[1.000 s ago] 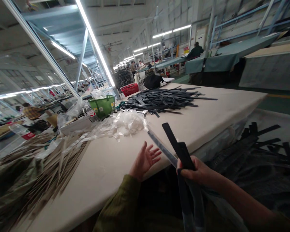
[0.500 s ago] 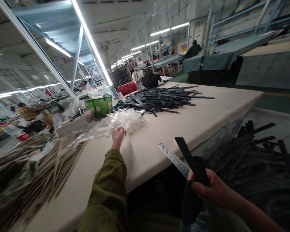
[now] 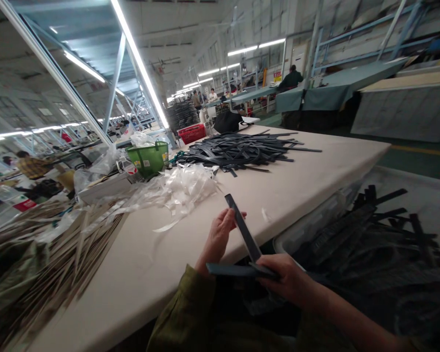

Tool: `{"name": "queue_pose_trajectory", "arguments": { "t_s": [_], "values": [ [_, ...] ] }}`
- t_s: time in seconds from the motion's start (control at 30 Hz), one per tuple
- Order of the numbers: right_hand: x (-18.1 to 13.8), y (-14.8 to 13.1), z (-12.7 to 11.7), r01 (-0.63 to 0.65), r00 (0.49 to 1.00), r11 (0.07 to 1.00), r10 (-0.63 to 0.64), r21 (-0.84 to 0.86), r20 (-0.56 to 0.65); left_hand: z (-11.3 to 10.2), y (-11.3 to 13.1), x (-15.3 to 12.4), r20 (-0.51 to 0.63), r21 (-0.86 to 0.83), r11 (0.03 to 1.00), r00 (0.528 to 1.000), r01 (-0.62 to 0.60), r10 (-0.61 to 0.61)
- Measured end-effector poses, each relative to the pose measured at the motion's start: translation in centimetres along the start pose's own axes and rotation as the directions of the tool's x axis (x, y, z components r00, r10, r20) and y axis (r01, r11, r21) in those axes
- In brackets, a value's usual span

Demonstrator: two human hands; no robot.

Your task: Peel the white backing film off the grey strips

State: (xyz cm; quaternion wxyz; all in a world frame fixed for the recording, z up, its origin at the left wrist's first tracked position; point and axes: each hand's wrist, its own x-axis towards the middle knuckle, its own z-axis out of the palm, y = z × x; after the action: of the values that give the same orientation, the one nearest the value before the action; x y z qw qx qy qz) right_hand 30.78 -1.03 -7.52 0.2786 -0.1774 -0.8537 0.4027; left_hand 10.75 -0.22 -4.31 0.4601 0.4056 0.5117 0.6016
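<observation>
Strap [image 3: 243,227] upright, tip leaning left

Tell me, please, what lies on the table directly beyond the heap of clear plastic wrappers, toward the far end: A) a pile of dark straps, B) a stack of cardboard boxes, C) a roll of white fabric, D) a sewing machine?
A: past the clear plastic wrappers, a spread pile of dark straps lies on the pale table, matching the strap that both hands hold.
</observation>
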Motion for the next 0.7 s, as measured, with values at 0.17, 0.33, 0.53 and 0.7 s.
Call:
{"name": "queue_pose_trajectory", "arguments": {
  "t_s": [0.17,0.33,0.53,0.7],
  "values": [
    [-0.8,0.1,0.0,0.013,1.000,0.992,-0.014,0.128,0.010,1.9,0.1,-1.4,-0.052,-0.229,0.969,0.995,-0.090,0.080],
    [-2.6,-0.5,-2.8,-0.151,0.944,0.933,0.235,0.328,-0.233,0.5,1.0,-3.1,0.088,0.343,0.906,0.969,-0.247,0.230],
    [-1.7,-2.0,-5.4,-0.148,0.888,0.892,0.310,0.427,-0.339,3.1,-0.1,-5.2,0.423,0.485,0.832,0.905,-0.268,0.045],
    [-1.4,-2.3,-5.8,-0.142,0.890,0.915,0.285,0.377,-0.356,4.1,-0.8,-6.5,0.494,0.303,0.951,0.864,-0.069,-0.094]
  ]
}}
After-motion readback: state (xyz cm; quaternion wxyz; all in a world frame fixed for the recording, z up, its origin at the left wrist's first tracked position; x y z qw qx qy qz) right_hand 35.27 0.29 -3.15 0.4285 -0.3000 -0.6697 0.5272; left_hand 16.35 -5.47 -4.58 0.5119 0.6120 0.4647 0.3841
